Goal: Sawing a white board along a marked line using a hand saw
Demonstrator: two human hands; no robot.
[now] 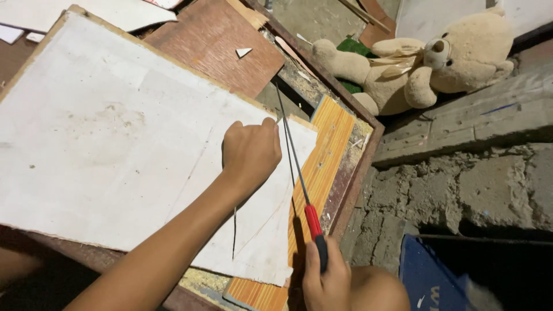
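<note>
Left hand (250, 152) clenched into fist, pressing on white board (115, 150), frame centre. Right hand (325, 279), bottom centre, grasping saw (299, 178) by red-black handle; thin blade runs up along board's right edge (cut slit visible nearby). Teddy bear (426, 60) upper right.

One white board (115, 144); one saw (305, 201); one teddy bear (426, 57); two hands (250, 152).

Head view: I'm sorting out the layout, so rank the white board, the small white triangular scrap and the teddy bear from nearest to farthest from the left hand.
1. White board, under the left hand.
2. Small white triangular scrap, on the brown panel beyond the hand.
3. Teddy bear, far right, off the table.
</note>
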